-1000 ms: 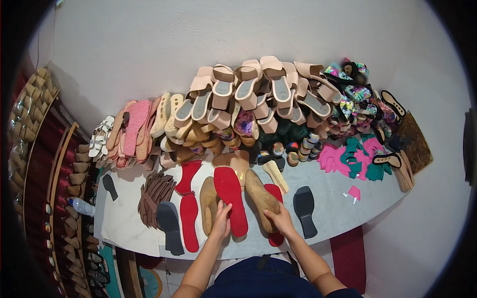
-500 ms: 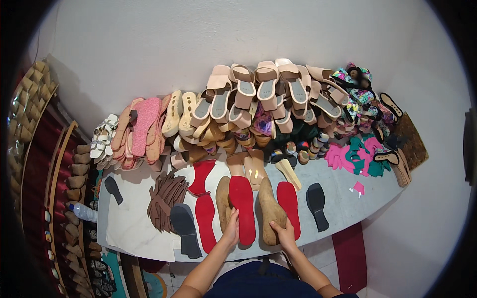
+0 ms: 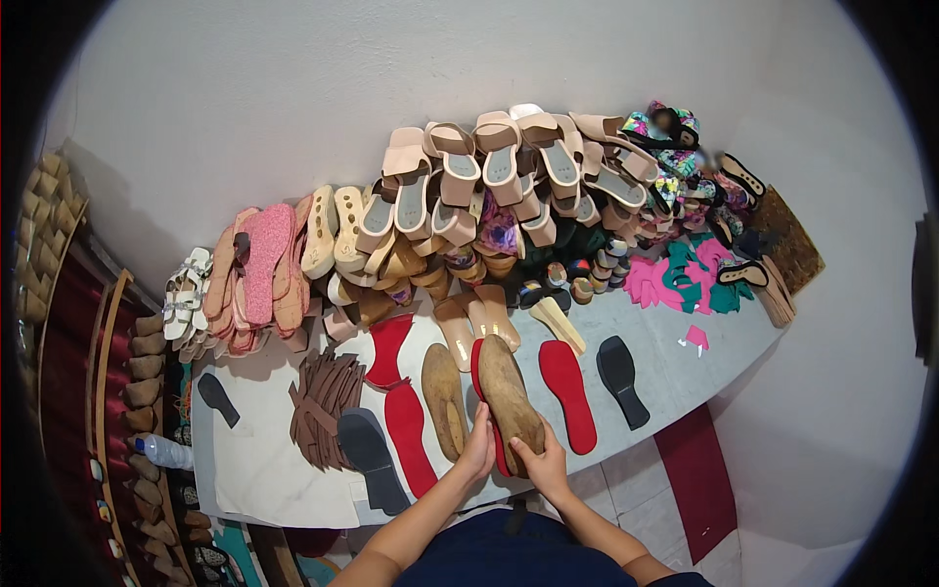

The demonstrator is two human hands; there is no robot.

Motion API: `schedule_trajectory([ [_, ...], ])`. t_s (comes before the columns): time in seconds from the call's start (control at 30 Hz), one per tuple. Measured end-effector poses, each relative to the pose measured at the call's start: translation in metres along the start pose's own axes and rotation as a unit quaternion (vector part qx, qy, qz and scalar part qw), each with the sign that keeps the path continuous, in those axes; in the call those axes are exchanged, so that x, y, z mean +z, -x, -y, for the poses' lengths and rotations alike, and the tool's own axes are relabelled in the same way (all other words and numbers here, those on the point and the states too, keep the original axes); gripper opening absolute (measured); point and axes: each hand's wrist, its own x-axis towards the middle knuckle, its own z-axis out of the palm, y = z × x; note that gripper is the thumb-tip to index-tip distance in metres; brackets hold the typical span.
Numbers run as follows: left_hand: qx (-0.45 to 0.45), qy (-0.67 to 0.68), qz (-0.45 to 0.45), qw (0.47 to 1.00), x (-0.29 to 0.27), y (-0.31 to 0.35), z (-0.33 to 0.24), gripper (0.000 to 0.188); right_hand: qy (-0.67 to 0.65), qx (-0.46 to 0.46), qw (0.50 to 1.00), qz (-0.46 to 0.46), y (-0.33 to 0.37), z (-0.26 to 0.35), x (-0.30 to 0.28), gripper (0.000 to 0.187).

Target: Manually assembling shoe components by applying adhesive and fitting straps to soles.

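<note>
Grey-white tabletop (image 3: 264, 479); right hand (image 3: 543, 464) grips 1 curved brown wooden last (image 3: 510, 391), likely stiff, best held by its sides; left hand (image 3: 478, 448) grips 1 flat red insole (image 3: 476, 367), likely bendable.

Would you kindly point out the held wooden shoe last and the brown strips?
Wooden shoe last (image 3: 509, 396), head view: middle of its body.
Brown strips (image 3: 330, 403), head view: middle of the pile.

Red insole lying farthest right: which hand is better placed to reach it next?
Probably the right hand: nearer that red insole, though gripping the wooden shoe last. The left hand is farther, left of the last.
</note>
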Motion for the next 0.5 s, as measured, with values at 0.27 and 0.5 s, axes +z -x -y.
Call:
schedule_trajectory([
  [0.27, 0.022, -0.037, 0.029, 0.999, -0.02, 0.004, -0.003, 0.063, 0.031, -0.029, 0.999, 0.017, 0.007, -0.02, 0.024, 0.056],
  [0.5, 0.011, -0.058, -0.014, 0.998, -0.031, 0.008, -0.015, 0.066, 0.104, -0.052, 0.992, 0.048, 0.009, 0.002, 0.035, 0.057],
])
